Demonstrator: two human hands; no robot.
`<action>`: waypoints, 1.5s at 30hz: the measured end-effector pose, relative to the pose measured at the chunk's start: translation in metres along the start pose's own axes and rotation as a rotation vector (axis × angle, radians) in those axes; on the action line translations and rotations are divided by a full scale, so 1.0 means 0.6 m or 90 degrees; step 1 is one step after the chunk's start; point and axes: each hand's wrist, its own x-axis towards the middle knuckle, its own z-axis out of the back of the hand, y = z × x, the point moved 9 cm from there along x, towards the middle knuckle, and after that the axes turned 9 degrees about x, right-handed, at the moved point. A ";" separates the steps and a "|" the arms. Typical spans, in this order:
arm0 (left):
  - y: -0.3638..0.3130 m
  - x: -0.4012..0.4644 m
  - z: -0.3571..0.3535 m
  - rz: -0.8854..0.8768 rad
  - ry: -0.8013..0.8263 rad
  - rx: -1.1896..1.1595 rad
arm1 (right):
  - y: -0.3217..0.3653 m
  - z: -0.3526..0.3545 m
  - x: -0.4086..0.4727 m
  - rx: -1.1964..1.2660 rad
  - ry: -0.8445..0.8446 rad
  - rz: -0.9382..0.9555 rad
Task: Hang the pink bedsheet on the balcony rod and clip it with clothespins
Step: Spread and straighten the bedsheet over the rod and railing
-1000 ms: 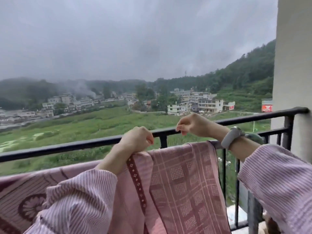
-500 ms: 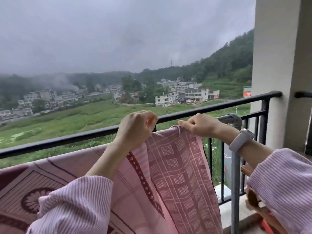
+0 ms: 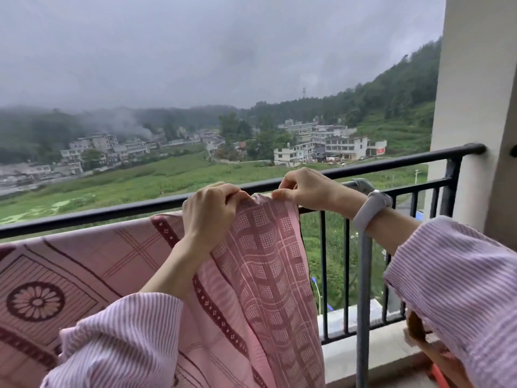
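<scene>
Both hands pinched the pink bedsheet's (image 3: pixel 260 264) top edge: the left hand (image 3: pixel 209 212) curled over it, forearm raised from below; the right hand (image 3: pixel 303 189) gripped the corner beside it. The sheet draped over the grey rod (image 3: pixel 362 189), below the black railing (image 3: pixel 112 212).

Black balcony railing (image 3: pixel 391 161), beige wall (image 3: pixel 472 107), village (image 3: pixel 321 141) under overcast sky.
</scene>
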 end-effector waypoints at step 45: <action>-0.266 -0.026 -0.152 0.058 -0.084 0.136 | -0.268 0.102 -0.094 0.521 -0.103 0.234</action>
